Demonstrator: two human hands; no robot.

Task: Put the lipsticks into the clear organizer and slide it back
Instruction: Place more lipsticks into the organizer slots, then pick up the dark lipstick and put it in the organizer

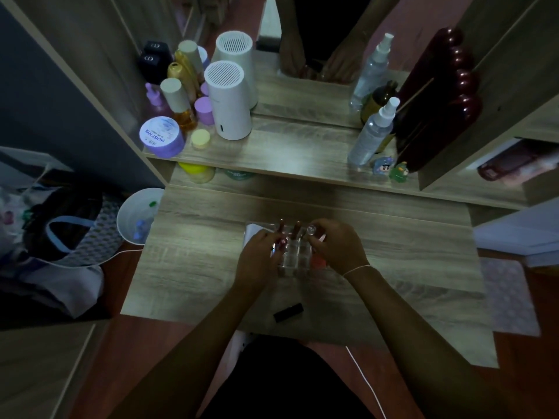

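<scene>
**Both hands at the clear organizer**

Your left hand (255, 257) rests against the left side of the clear organizer (292, 257), fingers curled by a red-topped lipstick (282, 242) in a left cell; whether you grip it is unclear. Your right hand (335, 247) pinches a clear-capped lipstick (311, 230) at the organizer's far right corner. Two brown lipsticks (296, 228) stand upright in the back row.

Nearest you, a black lipstick tube (288, 312) lies flat on the wood-grain desk (408, 267), well apart from the organizer. A white cable (367, 382) runs past your right forearm.

Beyond the organizer the desktop is bare up to a raised shelf (287, 152). On its left stand a purple jar (161, 137), capped bottles and a white ribbed cylinder (228, 101); on its right, a clear spray bottle (373, 133) and a dark red bulbous object (438, 95). A mirror (317, 40) behind repeats your hands. Left of the desk sit a white bin (137, 216) and a dark bag (60, 225). The room is dim.
</scene>
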